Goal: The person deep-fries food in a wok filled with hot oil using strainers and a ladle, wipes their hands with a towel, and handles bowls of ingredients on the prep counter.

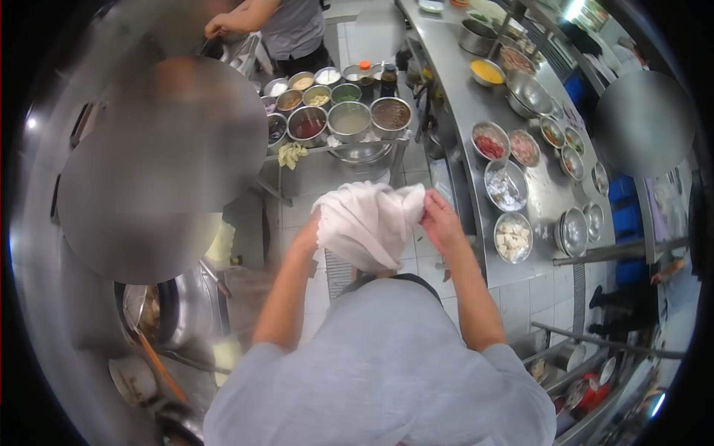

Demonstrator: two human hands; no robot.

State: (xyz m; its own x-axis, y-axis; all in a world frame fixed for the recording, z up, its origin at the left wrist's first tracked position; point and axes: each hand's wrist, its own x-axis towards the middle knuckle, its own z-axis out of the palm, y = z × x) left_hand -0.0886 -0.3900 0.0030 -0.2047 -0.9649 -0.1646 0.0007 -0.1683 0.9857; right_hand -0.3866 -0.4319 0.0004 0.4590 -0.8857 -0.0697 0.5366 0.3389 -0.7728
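Note:
A white cloth (368, 223), bunched and folded, hangs in front of my body between both hands. My right hand (442, 221) pinches the cloth's right corner between thumb and fingers. On the other side, my left hand (309, 232) holds the cloth from beneath, its fingers mostly covered by the folds. Whether something lies inside the cloth cannot be seen.
Ahead stands a seasoning rack (338, 149) with several metal pots and bottles. Bowls of food, including white cubes (513, 238), line the steel counter (483, 97) on my right. A wok (160, 308) with a strainer is at left. Another person (294, 30) works ahead.

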